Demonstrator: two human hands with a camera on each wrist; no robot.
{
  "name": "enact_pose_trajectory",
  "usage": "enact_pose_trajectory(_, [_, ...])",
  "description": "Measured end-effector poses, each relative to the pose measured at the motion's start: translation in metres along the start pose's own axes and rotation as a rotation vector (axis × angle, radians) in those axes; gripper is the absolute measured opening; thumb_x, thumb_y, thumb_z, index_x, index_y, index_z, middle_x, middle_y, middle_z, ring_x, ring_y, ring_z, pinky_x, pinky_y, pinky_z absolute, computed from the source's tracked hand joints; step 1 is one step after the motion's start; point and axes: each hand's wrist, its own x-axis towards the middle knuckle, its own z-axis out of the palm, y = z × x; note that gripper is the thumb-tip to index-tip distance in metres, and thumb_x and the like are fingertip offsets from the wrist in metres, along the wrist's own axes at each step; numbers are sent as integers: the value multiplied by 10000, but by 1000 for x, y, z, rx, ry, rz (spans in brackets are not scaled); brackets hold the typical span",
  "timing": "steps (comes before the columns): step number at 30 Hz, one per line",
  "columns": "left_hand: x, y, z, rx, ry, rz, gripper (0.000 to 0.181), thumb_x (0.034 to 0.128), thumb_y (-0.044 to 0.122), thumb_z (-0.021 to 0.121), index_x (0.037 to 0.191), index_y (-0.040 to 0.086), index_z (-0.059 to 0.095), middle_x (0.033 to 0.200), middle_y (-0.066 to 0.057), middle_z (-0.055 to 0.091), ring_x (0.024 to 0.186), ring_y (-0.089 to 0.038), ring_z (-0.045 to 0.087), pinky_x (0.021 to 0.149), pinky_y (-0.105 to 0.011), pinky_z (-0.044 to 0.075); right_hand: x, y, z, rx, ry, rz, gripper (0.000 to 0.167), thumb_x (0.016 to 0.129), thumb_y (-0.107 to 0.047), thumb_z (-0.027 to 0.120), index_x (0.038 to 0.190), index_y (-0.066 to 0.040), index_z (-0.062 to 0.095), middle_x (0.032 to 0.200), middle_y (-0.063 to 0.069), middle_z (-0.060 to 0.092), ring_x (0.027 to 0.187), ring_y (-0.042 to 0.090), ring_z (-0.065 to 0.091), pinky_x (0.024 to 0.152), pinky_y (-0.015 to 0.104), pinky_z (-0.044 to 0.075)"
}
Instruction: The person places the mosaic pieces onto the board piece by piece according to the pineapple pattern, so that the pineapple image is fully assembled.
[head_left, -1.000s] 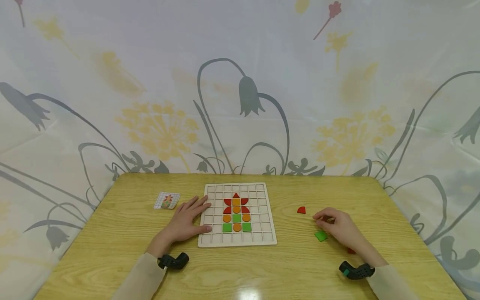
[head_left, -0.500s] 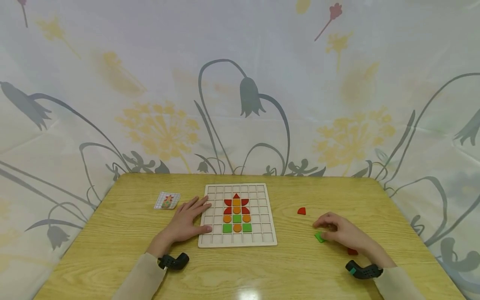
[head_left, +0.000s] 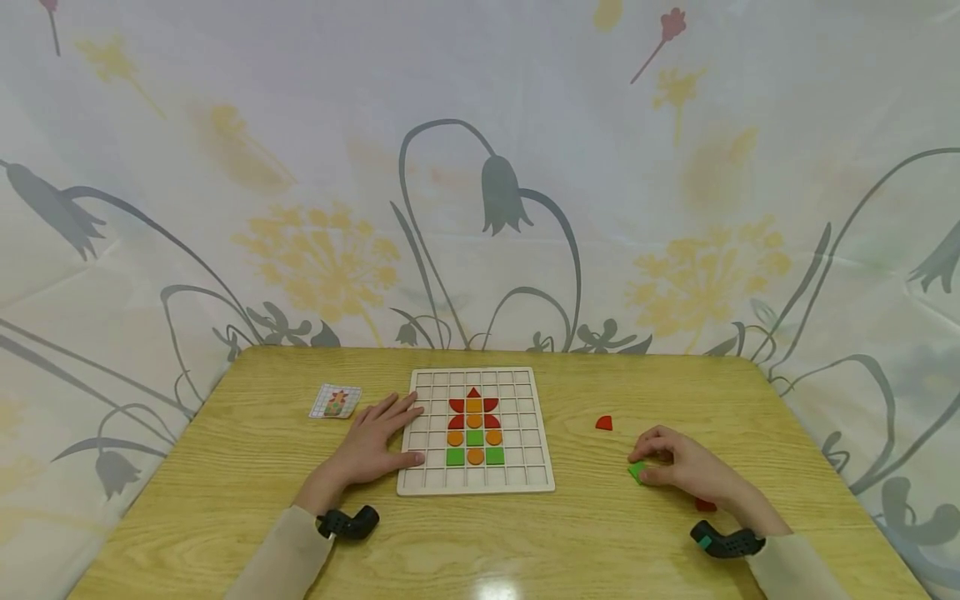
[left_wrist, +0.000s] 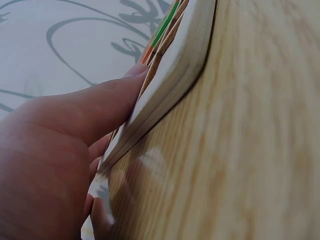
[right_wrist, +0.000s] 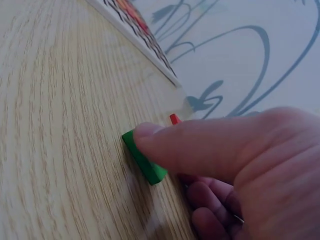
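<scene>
My left hand [head_left: 367,447] lies along the left edge of a pale gridded board [head_left: 525,473], fingers extended and thumb resting on its frame. In the left wrist view the thumb [left_wrist: 105,102] touches the board's side [left_wrist: 172,95]. On the board, red, orange and green tiles form a rocket-like figure. To the right, my right hand [head_left: 693,467] pinches a green square tile [head_left: 636,472] between thumb and fingers, low at the table. In the right wrist view the thumb presses the green tile [right_wrist: 145,162]; the fingers behind are partly hidden.
A small patterned card [head_left: 335,401] lies left of the board. A red quarter-circle tile [head_left: 604,423] sits between board and right hand. Another red piece [head_left: 705,505] shows below the right wrist. The wooden table [head_left: 480,542] meets a flower-printed backdrop [head_left: 480,275] behind.
My right hand has come down a little toward the table's front, and its thumb and fingers have closed on the green tile. My left hand stays on the board.
</scene>
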Motion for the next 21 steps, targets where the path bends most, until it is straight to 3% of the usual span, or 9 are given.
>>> enact_pose_trajectory(9, [0,-1,0,2,3,3,768,892,541,672,1517,150,458,1627,-49,270,1495,-365,162,1134,-638,113,1,3,0,49,4,-30,193,885,-135,765,998,-30,650,1166,130,545,1032,126,537,869,243,459])
enact_pose_trajectory(15, [0,-4,1,13,14,20,758,898,542,664,1514,149,463,1624,-53,279,1490,-375,175,1126,-640,132,3,0,2,-4,35,-26,205,887,-131,763,978,-40,603,1013,81,582,885,114,553,762,252,470])
enact_pose_trajectory(21, [0,-4,1,5,4,12,776,895,564,661,1526,165,446,1633,-34,256,1498,-356,156,1132,-640,113,4,-8,7,-118,161,23,135,916,-138,734,979,-80,629,909,30,623,777,109,581,665,269,485])
